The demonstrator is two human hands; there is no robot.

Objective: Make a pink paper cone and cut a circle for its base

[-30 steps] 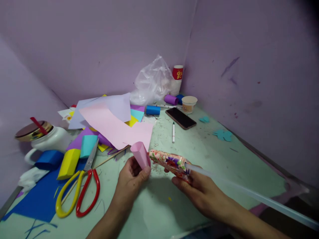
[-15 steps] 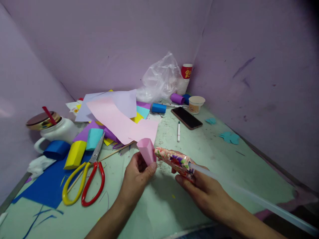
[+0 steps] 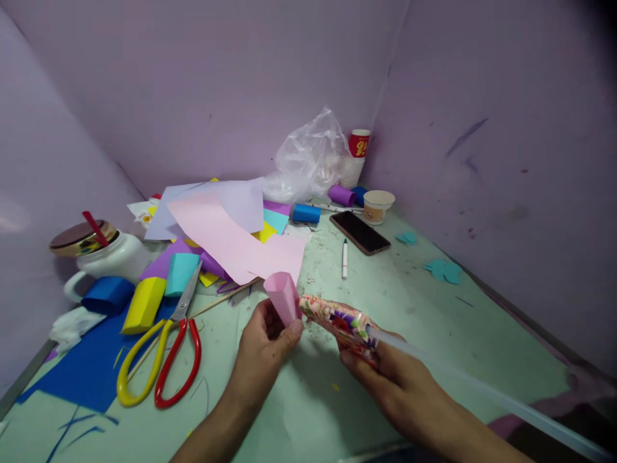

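Note:
My left hand (image 3: 267,347) pinches a curled pink paper tube (image 3: 284,297) between thumb and fingers, its wide open end tilted up. Wrapped round a flower-patterned glue gun (image 3: 340,320) is my right hand (image 3: 393,370). A long translucent glue stick (image 3: 463,376) runs out of the gun's back toward the lower right. The gun's front end is at the right side of the pink tube; whether the tip touches the paper cannot be made out. Scissors (image 3: 164,347) with one yellow and one red handle lie left of my left hand, blades pointing away.
Pink paper (image 3: 231,241) and other coloured sheets are piled behind my hands. Yellow (image 3: 144,305), turquoise and blue paper tubes stand left, by a white mug (image 3: 113,260). Further right lie a marker (image 3: 344,258), a phone (image 3: 360,231), a small tub (image 3: 378,207) and turquoise cut-outs (image 3: 442,271).
The camera view has tilted up slightly, so everything sits a little lower. My hands keep nearly the same pose, with the glue gun still at the pink tube's side.

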